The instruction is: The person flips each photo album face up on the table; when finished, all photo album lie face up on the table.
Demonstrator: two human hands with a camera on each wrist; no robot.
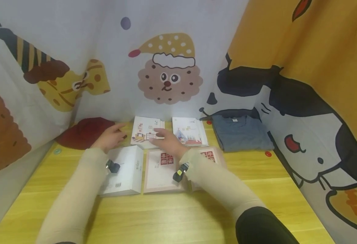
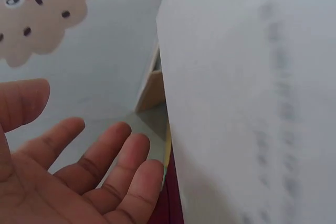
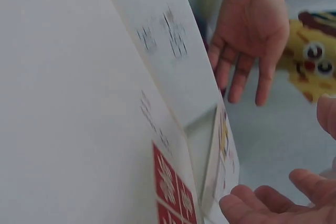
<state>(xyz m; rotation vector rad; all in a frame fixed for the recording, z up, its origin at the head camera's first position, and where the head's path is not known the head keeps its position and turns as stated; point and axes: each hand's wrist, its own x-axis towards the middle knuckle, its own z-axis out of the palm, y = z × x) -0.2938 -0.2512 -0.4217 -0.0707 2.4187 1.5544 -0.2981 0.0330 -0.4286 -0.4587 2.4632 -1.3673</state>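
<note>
My left hand hovers between a dark red cloth item and an illustrated booklet stack, above the far edge of a white box-like block. Its fingers are spread and loosely bent in the left wrist view, holding nothing. Over the near part of that illustrated stack reaches my right hand, fingers extended; whether they touch it I cannot tell. Below it lies a white, pink-edged book with red character squares. A similar book is partly covered by my right forearm.
A second illustrated booklet stack stands at the back, right of centre. Folded grey-blue clothing lies at the back right. Patterned curtains border the yellow wood-grain table. Small round stickers mark the tabletop.
</note>
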